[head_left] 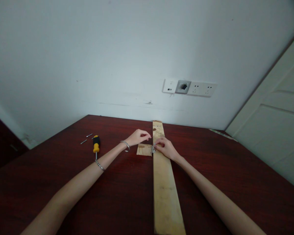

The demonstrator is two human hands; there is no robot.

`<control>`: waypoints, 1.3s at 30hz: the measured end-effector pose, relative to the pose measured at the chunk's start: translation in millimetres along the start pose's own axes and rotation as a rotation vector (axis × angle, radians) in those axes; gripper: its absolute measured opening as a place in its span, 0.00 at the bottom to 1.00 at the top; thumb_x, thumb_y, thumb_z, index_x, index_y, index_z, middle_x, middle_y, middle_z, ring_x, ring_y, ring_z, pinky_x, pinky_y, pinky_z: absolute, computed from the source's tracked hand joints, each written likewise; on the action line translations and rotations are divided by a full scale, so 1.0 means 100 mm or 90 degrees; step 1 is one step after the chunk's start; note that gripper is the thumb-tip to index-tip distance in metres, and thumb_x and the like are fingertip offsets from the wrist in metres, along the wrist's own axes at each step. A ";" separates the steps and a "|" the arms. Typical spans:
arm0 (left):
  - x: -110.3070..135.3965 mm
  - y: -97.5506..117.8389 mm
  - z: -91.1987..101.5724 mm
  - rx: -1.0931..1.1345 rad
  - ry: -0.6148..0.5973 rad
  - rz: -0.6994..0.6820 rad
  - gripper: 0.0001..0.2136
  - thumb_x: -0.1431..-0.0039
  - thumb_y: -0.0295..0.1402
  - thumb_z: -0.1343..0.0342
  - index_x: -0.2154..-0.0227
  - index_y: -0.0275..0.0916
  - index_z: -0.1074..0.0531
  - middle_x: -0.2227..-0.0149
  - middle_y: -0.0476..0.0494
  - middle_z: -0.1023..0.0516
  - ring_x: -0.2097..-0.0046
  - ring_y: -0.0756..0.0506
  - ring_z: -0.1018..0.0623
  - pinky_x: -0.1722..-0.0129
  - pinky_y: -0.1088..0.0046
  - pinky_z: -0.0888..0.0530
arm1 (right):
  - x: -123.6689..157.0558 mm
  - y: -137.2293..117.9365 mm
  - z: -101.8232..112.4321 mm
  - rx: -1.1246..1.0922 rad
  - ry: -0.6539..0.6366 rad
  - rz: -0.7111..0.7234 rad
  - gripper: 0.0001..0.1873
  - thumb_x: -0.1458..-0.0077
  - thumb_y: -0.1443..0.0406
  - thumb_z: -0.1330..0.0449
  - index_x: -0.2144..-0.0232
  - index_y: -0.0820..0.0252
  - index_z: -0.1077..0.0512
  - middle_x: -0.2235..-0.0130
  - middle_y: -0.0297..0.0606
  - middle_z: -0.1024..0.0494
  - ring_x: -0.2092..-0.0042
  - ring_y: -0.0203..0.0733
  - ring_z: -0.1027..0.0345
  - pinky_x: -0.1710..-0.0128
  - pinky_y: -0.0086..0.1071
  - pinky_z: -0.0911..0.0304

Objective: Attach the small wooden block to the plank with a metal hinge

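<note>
A long wooden board point(165, 189) lies lengthwise on the dark red table, running from the near edge to the wall. Against its left side lies a small square wooden piece point(144, 150). A small silvery metal piece, perhaps a hinge point(153, 149), sits where the two meet. My right hand point(167, 148) rests on the board, thumb and fingers closed at this metal piece. Just left of the board, my left hand point(138, 137) hovers above the small wooden piece with its fingers bent together in a pinch. Whatever may be between those fingertips is too small to make out.
A yellow and black screwdriver point(96, 144) lies on the table point(122, 199) beside my left forearm. Small metal pins or screws point(83, 141) are scattered behind it. Wall sockets point(202, 88) are above the table's back edge. A white panelled door point(279, 114) stands at the right.
</note>
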State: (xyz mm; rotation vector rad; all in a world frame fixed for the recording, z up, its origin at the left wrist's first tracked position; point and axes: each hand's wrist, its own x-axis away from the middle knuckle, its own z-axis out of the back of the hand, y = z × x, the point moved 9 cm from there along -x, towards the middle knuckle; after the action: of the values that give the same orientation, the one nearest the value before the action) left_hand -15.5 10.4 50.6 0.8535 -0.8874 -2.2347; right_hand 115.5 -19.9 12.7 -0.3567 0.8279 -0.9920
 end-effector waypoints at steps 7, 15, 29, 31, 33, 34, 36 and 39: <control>0.01 -0.01 -0.01 0.007 -0.002 0.007 0.09 0.44 0.31 0.48 0.68 0.32 0.24 0.72 0.44 0.22 0.68 0.49 0.25 0.66 0.77 0.30 | 0.00 0.04 -0.01 0.007 0.007 -0.001 0.05 0.50 0.63 0.41 0.72 0.59 0.26 0.65 0.38 0.27 0.63 0.41 0.34 0.64 0.34 0.39; -0.01 -0.09 -0.04 0.013 -0.007 0.014 0.10 0.44 0.32 0.48 0.69 0.32 0.24 0.72 0.44 0.22 0.68 0.49 0.25 0.66 0.77 0.30 | 0.00 0.05 -0.01 0.010 0.015 0.010 0.06 0.50 0.64 0.41 0.73 0.60 0.26 0.65 0.39 0.27 0.64 0.40 0.35 0.64 0.33 0.39; 0.00 -0.10 -0.03 0.019 -0.011 0.029 0.10 0.45 0.33 0.47 0.68 0.32 0.24 0.72 0.44 0.22 0.68 0.48 0.24 0.67 0.77 0.30 | 0.00 0.08 -0.02 0.022 -0.013 -0.014 0.07 0.52 0.64 0.40 0.70 0.59 0.25 0.64 0.38 0.27 0.63 0.40 0.34 0.64 0.32 0.39; 0.01 -0.10 -0.03 0.014 -0.009 0.027 0.10 0.44 0.33 0.48 0.69 0.32 0.24 0.72 0.44 0.22 0.68 0.48 0.24 0.67 0.77 0.30 | 0.00 0.09 -0.02 0.019 -0.014 -0.017 0.07 0.52 0.63 0.40 0.70 0.59 0.25 0.64 0.38 0.27 0.64 0.40 0.34 0.64 0.32 0.39; 0.01 -0.11 -0.03 0.010 -0.009 0.025 0.10 0.44 0.33 0.47 0.69 0.32 0.24 0.72 0.44 0.22 0.68 0.49 0.24 0.67 0.77 0.30 | 0.00 0.12 -0.02 0.004 -0.014 -0.022 0.08 0.52 0.63 0.40 0.69 0.59 0.25 0.64 0.37 0.27 0.64 0.39 0.35 0.65 0.32 0.39; 0.01 -0.11 -0.02 0.010 -0.008 0.023 0.10 0.45 0.33 0.47 0.68 0.33 0.24 0.72 0.44 0.22 0.68 0.49 0.24 0.67 0.77 0.30 | 0.01 0.13 -0.02 -0.008 -0.012 -0.025 0.08 0.52 0.63 0.41 0.69 0.59 0.25 0.65 0.37 0.27 0.65 0.39 0.35 0.65 0.32 0.39; 0.01 -0.10 -0.01 0.010 -0.006 0.019 0.09 0.45 0.32 0.47 0.68 0.33 0.24 0.71 0.44 0.22 0.68 0.49 0.24 0.66 0.77 0.30 | 0.01 0.17 -0.01 -0.034 -0.002 -0.032 0.08 0.51 0.65 0.42 0.68 0.59 0.25 0.65 0.37 0.27 0.65 0.39 0.35 0.65 0.32 0.38; 0.00 -0.03 0.06 0.001 0.006 0.007 0.09 0.45 0.31 0.47 0.67 0.33 0.24 0.70 0.44 0.22 0.67 0.49 0.24 0.64 0.76 0.29 | 0.03 0.20 0.01 -0.059 0.014 -0.038 0.09 0.52 0.66 0.43 0.67 0.59 0.25 0.64 0.37 0.27 0.65 0.39 0.34 0.65 0.32 0.38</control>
State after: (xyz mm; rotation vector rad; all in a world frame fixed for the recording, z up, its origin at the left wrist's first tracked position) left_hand -20.9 13.9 51.8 0.8574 -0.8871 -2.2185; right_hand 128.6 -11.7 -0.2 -0.4534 0.8890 -1.0164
